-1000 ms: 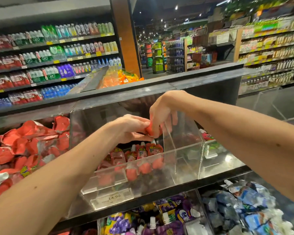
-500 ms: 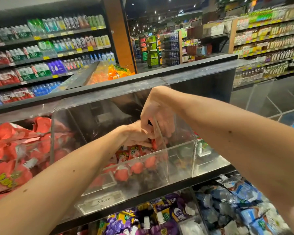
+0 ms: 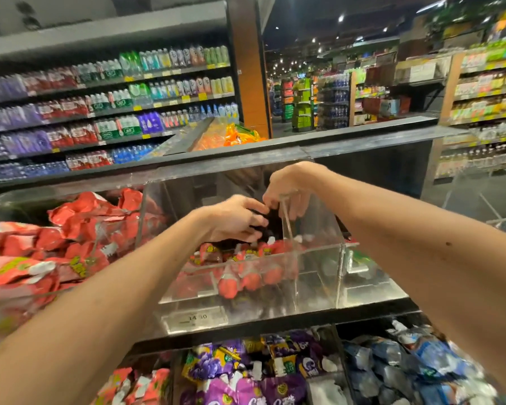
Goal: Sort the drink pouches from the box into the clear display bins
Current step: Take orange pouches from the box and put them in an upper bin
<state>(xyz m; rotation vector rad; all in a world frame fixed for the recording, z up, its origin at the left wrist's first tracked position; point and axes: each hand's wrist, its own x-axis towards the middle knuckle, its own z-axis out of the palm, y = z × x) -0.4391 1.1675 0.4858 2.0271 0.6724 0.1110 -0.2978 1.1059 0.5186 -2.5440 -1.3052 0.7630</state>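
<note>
Left hand [image 3: 234,219] and right hand [image 3: 288,192] over red pouches [image 3: 247,276] in clear bin [image 3: 316,287], fingers downward, each grip unclear

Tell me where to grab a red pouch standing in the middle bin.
Pinch the red pouch by its capped spout, coming straight down from above. The pouches stand upright in a tight row, caps up, and the bin walls and divider block the front and side.

Place: a supermarket drinks aisle.
Shelving: long rows of bottled drinks [image 3: 108,106] with yellow price tags [image 3: 202,96].
Display: clear bins [image 3: 319,258] holding drink pouches [image 3: 247,277], one bin fronted by a price label [image 3: 197,317].
Background: more stocked aisles [image 3: 333,100] under ceiling spotlights [image 3: 341,17].
</note>
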